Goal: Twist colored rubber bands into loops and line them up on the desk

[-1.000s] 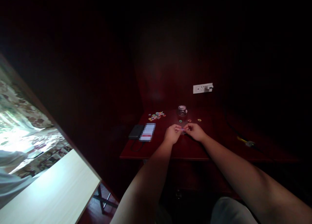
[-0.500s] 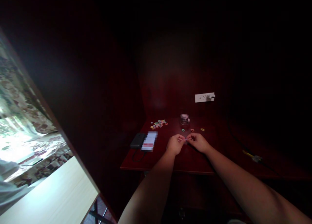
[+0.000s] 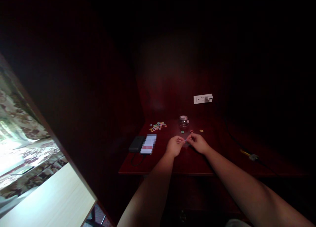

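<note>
Over the dark red desk, my left hand [image 3: 174, 146] and my right hand [image 3: 198, 142] meet fingertip to fingertip. Both pinch a small purple hair tie [image 3: 185, 140], mostly covered by the fingers. Just beyond them a green hair tie [image 3: 182, 132], a red hair tie [image 3: 191, 131] and a yellow hair tie [image 3: 201, 131] lie spaced out in a row. A clear jar [image 3: 183, 121] stands behind the green one. To the left is a loose pile of colourful hair ties [image 3: 158, 126].
A phone [image 3: 148, 144] with a blurred screen lies beside a black power bank [image 3: 136, 143], with a cable [image 3: 138, 163] near the desk's front edge. A wall socket [image 3: 203, 99] holds a white plug. Another cable with a yellow part [image 3: 245, 153] rests at the right.
The whole scene has shifted slightly left as my head turned. My hands stay together on the purple hair tie, with a little more of it showing between the fingertips.
</note>
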Demonstrator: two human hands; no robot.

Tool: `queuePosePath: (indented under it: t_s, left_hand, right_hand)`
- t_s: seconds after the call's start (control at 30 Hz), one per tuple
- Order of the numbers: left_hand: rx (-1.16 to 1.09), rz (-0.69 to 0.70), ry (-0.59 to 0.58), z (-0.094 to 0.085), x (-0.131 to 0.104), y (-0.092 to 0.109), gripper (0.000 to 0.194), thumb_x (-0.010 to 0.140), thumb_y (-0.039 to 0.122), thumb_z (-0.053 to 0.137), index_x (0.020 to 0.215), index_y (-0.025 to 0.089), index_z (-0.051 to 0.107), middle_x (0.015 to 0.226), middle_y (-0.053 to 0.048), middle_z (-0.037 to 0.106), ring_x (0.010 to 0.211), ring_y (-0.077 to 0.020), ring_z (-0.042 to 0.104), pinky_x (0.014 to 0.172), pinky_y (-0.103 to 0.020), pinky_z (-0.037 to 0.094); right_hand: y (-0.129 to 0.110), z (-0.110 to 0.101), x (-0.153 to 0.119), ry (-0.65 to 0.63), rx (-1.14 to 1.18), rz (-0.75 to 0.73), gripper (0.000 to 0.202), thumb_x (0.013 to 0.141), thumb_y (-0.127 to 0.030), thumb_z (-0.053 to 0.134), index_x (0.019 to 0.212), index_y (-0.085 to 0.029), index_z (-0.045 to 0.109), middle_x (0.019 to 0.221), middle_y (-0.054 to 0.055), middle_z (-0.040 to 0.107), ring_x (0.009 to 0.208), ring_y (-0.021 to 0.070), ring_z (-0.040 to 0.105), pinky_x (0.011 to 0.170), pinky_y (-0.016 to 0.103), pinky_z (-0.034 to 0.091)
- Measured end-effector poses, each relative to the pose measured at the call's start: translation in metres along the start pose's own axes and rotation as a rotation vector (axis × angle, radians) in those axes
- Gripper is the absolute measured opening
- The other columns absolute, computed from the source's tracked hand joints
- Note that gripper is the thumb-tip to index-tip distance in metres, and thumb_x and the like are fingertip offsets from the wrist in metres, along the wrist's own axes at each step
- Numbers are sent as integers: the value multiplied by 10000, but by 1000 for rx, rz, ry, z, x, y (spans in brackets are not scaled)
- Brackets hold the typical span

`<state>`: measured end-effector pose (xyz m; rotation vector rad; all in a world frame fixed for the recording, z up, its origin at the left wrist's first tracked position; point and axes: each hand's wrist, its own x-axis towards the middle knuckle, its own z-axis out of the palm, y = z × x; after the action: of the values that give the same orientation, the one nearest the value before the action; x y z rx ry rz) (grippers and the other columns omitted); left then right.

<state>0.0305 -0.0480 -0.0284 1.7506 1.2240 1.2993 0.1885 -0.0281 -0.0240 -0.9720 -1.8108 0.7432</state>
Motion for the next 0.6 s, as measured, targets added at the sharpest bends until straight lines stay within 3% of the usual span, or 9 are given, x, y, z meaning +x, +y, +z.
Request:
queuePosePath:
  t_s: [0.6]
  left_hand:
    - [5, 28, -25, 0, 1, -5, 171, 712, 262, 615, 799, 115, 619, 703, -44, 628, 633, -98, 560, 605, -210, 440]
  right_hand:
    - [-2, -3, 0, -1, 48, 63, 180, 678, -332, 564, 669, -154, 540, 527, -20, 502, 455, 91, 433, 443, 218, 333]
